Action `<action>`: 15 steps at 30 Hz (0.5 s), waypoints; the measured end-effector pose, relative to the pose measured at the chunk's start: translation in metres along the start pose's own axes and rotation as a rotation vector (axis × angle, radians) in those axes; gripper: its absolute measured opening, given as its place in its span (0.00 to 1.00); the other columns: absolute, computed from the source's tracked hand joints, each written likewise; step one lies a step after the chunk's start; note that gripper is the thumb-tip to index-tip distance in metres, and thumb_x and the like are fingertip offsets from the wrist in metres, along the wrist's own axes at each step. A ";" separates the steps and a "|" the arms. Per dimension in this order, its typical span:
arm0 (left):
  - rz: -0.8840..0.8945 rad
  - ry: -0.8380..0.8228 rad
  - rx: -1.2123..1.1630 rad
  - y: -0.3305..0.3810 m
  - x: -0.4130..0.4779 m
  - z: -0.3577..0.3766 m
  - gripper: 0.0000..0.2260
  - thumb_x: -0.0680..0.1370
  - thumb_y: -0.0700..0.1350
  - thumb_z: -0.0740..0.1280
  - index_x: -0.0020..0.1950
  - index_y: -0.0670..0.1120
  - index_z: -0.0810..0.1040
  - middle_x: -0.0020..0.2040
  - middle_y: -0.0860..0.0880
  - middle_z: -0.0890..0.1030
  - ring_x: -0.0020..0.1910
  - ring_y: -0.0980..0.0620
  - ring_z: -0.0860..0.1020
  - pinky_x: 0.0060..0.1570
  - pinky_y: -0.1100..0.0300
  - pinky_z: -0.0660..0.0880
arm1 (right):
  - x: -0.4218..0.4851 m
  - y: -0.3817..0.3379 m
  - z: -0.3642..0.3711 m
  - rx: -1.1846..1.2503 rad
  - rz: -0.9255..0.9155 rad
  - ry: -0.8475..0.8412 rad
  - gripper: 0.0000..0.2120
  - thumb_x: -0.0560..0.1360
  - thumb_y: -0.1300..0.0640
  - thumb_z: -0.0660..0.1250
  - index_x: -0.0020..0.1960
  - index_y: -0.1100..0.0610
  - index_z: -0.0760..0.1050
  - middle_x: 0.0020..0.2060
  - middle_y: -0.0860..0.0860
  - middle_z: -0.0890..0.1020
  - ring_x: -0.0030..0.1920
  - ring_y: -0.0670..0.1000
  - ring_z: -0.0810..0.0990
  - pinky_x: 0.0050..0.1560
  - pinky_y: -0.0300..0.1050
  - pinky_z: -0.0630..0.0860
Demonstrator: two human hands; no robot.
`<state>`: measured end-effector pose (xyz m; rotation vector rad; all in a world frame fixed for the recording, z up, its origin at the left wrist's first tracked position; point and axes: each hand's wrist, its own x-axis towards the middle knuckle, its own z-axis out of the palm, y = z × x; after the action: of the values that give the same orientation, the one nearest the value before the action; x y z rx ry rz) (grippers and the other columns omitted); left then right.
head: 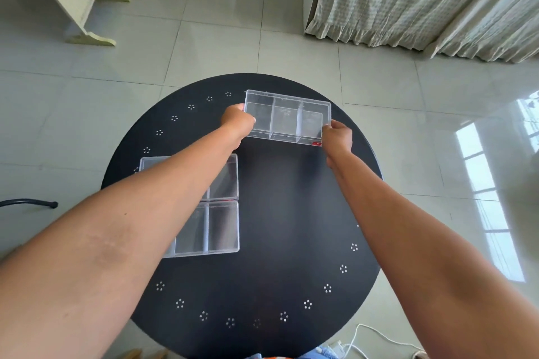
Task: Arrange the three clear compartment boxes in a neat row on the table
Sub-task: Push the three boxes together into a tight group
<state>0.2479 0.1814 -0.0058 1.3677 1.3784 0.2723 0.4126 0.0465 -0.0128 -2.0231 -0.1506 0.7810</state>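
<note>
Where the round black table (277,213) lay nearest, two clear boxes sat at near left, touching edge to edge: near box (214,229), middle box (223,176), both partly hidden by the left forearm. Far of centre, far box (287,119), three compartments, was clasped at its ends by left hand (236,122) and right hand (338,137).
</note>
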 end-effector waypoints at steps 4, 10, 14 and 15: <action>0.024 0.073 -0.042 -0.004 -0.002 -0.039 0.14 0.75 0.34 0.62 0.54 0.50 0.78 0.50 0.48 0.80 0.49 0.48 0.78 0.49 0.58 0.74 | -0.020 -0.016 0.029 -0.003 -0.068 -0.045 0.14 0.78 0.60 0.57 0.52 0.53 0.80 0.41 0.49 0.83 0.33 0.45 0.79 0.31 0.36 0.73; -0.010 0.175 -0.036 -0.029 -0.007 -0.101 0.19 0.76 0.34 0.63 0.65 0.45 0.77 0.56 0.48 0.81 0.55 0.47 0.79 0.55 0.55 0.76 | -0.050 -0.027 0.080 -0.023 -0.087 -0.150 0.13 0.77 0.62 0.58 0.48 0.51 0.80 0.37 0.46 0.82 0.33 0.45 0.80 0.30 0.34 0.75; -0.061 0.228 -0.048 -0.051 -0.011 -0.135 0.21 0.75 0.36 0.65 0.68 0.45 0.75 0.63 0.46 0.80 0.60 0.46 0.79 0.61 0.54 0.76 | -0.068 -0.026 0.110 -0.046 -0.094 -0.212 0.14 0.76 0.63 0.57 0.46 0.52 0.80 0.35 0.46 0.81 0.33 0.45 0.79 0.35 0.38 0.76; -0.066 0.244 -0.049 -0.055 -0.014 -0.142 0.22 0.75 0.37 0.65 0.69 0.45 0.75 0.61 0.47 0.80 0.58 0.47 0.79 0.60 0.56 0.75 | -0.072 -0.025 0.117 -0.059 -0.096 -0.227 0.14 0.76 0.63 0.57 0.48 0.52 0.80 0.36 0.46 0.81 0.33 0.45 0.79 0.34 0.37 0.76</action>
<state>0.1027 0.2264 0.0087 1.2768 1.6049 0.4375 0.2926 0.1176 -0.0017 -1.9628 -0.4017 0.9530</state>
